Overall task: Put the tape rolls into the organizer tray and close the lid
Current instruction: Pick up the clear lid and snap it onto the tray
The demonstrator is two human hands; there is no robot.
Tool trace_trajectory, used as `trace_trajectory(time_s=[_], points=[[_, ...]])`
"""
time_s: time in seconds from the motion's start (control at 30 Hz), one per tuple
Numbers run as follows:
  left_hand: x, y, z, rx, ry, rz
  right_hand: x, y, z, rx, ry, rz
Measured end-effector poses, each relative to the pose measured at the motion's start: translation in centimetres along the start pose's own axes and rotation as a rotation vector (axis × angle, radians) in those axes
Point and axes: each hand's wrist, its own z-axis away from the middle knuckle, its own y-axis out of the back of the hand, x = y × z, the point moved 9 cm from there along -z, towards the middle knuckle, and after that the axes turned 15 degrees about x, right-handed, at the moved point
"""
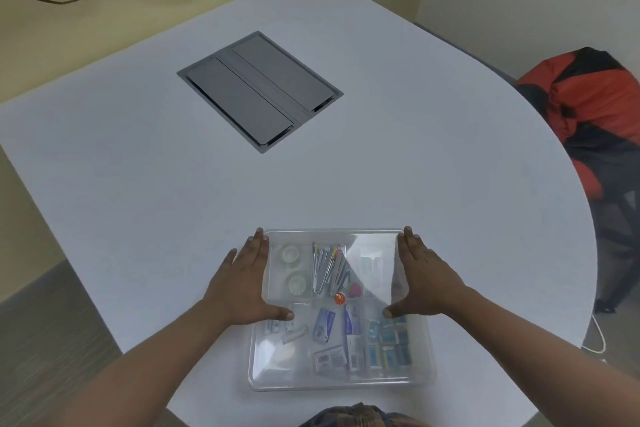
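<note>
The tray [341, 371] is located at the near edge of the bench [381, 166], directly in front of the person, with a clear lid [367, 250] laid over it. Two tape rolls [291, 255] are visible through the lid in the far-left compartment, one behind the other; pens [327, 265] occupy the next compartment, and small packets [389, 345] fill the near-right ones. The left hand [242, 282] is laid flat along the left edge of the lid, fingers together and extended toward the far-left corner, thumb spread onto the top face. The right hand [427, 279] mirrors it on the right edge. Neither hand is pinching anything; both are pressed open against the lid. The lid appears to be thin, clear plastic and is judged to be light, smooth and somewhat flexible, so that it may bow at the centre when pressed. Hold is best taken at the two side edges, as shown, where the rim gives stiffness, and pressure is best applied over the rim rather than the middle. Whether the lid is fully seated cannot be determined; the glare on its far-right part suggests a slight tilt. The loaded tray is judged light enough to slide on the smooth bench, so downward rather than sideways force is advised.
</note>
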Motion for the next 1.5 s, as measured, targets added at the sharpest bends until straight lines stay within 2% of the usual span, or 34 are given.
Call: trace_trajectory(time_s=[0.2, 0.3, 0.43, 0.53, 0.63, 0.9, 1.03, 1.5], points=[[0.5, 1.2, -2.8, -0.090, 0.040, -0.027, 0.3, 2.0, -2.3, -0.016, 0.015, 0.015], [0.8, 1.7, -3.7, -0.125, 0.028, -0.082, 0.2, 3.3, -2.7, 0.031, 0.014, 0.059], [1.9, 2.3, -2.6, -0.030, -0.051, -0.147, -1.7, 3.5, -0.8, 0.104, 0.094, 0.044], [3.3, 1.6, 0.7, 0.012, -0.156, -0.116, -1.8, 2.3, 2.4, 0.061, 0.167, 0.042], [4.0, 0.0, 4.3, -0.071, -0.215, -0.107, -0.2, 0.6, 5.5, -0.050, 0.199, 0.086], [4.6, 0.2, 5.3, -0.135, -0.180, -0.114, 0.1, 0.9, 6.4, -0.043, 0.138, -0.050], [4.3, 0.7, 5.0, -0.154, -0.195, -0.130, 0.3, 2.3, 5.5, 0.055, 0.119, 0.026], [3.5, 0.9, 4.5, -0.058, -0.186, -0.095, -0.3, 1.1, 5.5, 0.066, 0.177, 0.153]])
